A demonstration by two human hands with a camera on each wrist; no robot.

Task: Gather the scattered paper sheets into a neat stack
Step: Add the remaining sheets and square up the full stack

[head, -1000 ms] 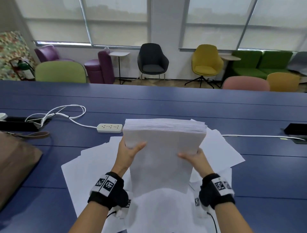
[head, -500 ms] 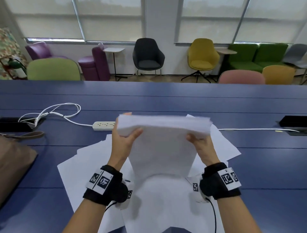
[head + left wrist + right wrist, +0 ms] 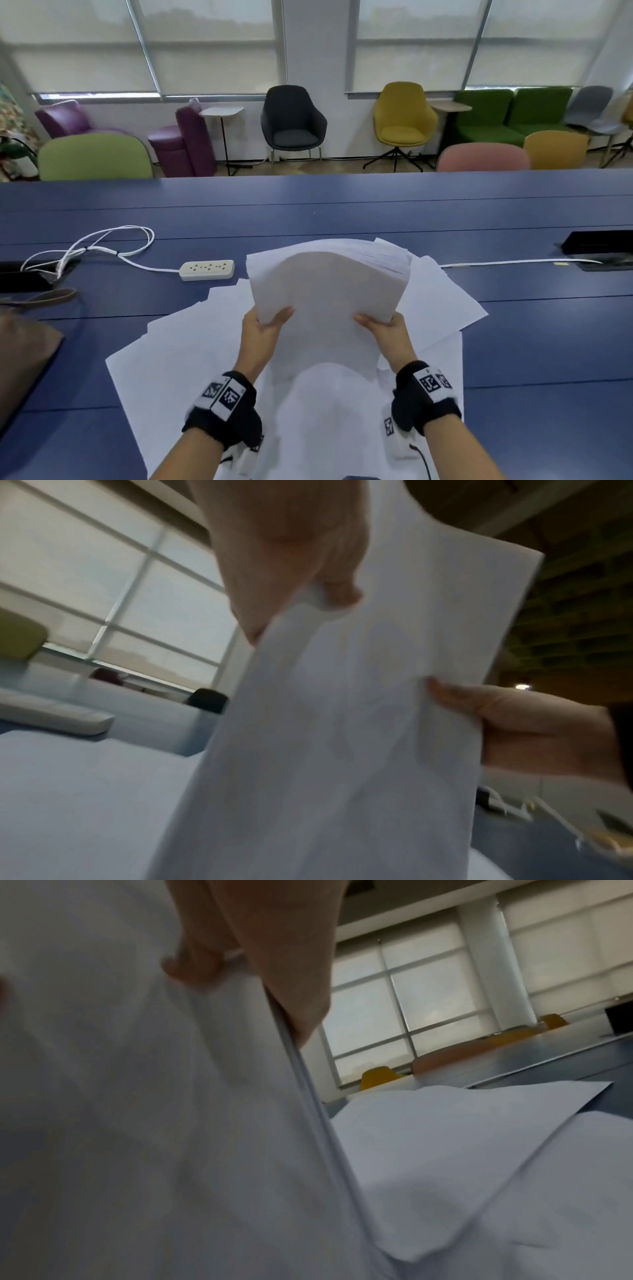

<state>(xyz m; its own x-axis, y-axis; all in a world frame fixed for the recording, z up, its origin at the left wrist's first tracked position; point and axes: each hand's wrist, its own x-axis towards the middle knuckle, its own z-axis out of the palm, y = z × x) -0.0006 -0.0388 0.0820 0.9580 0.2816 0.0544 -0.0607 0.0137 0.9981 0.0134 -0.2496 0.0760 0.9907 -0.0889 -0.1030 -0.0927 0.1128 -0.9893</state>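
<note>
Head view: a long blue table (image 3: pixel 342 205) runs before a row of coloured chairs under blinded windows; a white power strip (image 3: pixel 207 270) lies left of the papers. The person's left hand (image 3: pixel 262 337) and right hand (image 3: pixel 390 334) each grip a side edge of a thick paper stack (image 3: pixel 329 301), thumbs on its near face, the other fingers hidden behind it. The stack stands on its lower edge among loose sheets (image 3: pixel 178 349) spread on the table, its top bowing away and fanned unevenly.

Left wrist view: blurred; the left hand (image 3: pixel 284 550) pinches the stack (image 3: pixel 342 737) edge, the right hand (image 3: pixel 527 723) holds the far side.

Right wrist view: soft and dim; the right hand (image 3: pixel 260 947) clasps the stack (image 3: pixel 154 1123), whose layered edge shows; loose sheets (image 3: pixel 445 1137) lie beside it.
</note>
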